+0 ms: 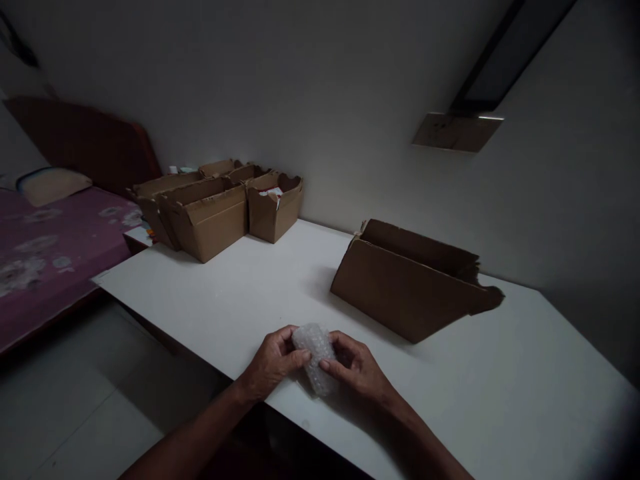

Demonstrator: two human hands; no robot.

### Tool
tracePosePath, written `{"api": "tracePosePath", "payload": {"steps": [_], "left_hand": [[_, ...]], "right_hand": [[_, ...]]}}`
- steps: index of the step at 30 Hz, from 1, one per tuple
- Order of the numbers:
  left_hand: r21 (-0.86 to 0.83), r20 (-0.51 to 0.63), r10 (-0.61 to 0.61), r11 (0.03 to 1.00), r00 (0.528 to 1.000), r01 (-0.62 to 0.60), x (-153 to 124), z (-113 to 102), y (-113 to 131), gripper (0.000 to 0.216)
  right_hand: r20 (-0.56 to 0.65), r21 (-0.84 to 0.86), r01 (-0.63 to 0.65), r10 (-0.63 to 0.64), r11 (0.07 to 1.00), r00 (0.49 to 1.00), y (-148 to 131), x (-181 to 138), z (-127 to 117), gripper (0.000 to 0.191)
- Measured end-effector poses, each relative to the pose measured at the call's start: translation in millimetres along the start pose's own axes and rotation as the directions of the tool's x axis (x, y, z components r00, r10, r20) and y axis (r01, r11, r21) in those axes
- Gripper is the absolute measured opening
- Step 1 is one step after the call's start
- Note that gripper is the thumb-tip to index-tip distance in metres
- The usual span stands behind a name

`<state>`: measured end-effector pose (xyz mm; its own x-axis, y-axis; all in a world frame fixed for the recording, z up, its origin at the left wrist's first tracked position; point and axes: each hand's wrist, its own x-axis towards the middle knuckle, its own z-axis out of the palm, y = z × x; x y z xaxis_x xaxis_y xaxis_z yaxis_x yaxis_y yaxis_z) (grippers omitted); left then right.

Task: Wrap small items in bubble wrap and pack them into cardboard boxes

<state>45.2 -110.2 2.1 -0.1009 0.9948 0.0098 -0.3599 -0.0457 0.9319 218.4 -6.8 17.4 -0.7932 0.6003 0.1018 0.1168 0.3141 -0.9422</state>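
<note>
Between my two hands is a small bundle of clear bubble wrap (pixel 316 347), just above the white table near its front edge. My left hand (pixel 278 359) grips its left side, thumb across the front. From the right, my right hand (pixel 356 365) pinches it with thumb and fingers. Whatever the wrap may enclose cannot be made out. Behind my right hand stands an open cardboard box (pixel 400 287), its inside mostly hidden by the near wall.
Several cardboard boxes (pixel 220 217) stand together at the table's far left; one box (pixel 275 217) holds something red and white. The white table (pixel 260 280) meets the wall at the back. A bed (pixel 60 247) is to the left, and a dark-framed screen (pixel 510 53) hangs upper right.
</note>
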Motion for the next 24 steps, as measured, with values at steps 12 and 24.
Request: {"api": "tracePosePath", "payload": {"steps": [12,24], "left_hand": [[-0.014,0.002,0.014,1.000,1.000,-0.014,-0.5,5.2,-0.4,0.038],[-0.057,0.025,0.032,0.998,0.999,-0.030,0.7,12.4,2.1,0.041]], "right_hand": [[-0.001,-0.044,-0.008,0.008,0.999,1.000,-1.9,-2.0,-1.2,0.035],[-0.077,0.133,-0.012,0.023,0.991,0.997,-3.5,-1.8,-3.1,0.034]]}}
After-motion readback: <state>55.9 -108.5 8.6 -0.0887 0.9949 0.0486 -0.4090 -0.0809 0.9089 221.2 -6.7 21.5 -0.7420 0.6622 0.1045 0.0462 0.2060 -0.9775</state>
